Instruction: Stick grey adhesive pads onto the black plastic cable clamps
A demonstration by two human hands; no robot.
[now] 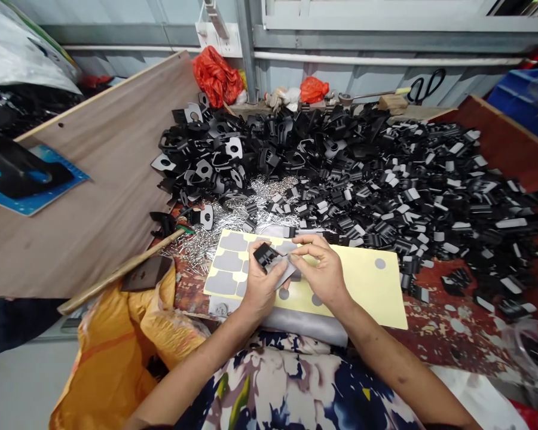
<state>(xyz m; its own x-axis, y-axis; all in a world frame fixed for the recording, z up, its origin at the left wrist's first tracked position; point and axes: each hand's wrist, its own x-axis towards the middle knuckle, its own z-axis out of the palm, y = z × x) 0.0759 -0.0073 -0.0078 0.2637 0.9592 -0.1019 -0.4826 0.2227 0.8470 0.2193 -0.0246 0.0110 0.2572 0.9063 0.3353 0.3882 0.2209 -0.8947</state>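
Note:
My left hand (260, 285) grips a small black plastic clip (266, 255) over a yellow backing sheet (363, 286) that carries grey adhesive pads (228, 261). My right hand (321, 267) pinches a grey pad (287, 270) against that clip, fingertips meeting the left thumb. Both hands hover just above the sheet, near the table's front edge. Behind them spreads a large heap of black clips (367, 173), many with grey pads stuck on at the right.
Small silver metal pieces (255, 203) lie between sheet and heap. A wooden board (94, 179) leans at the left, with a wooden-handled tool (125, 272) and a yellow bag (125, 340) below it. Red bags (215, 74) and scissors (425, 86) sit on the back ledge.

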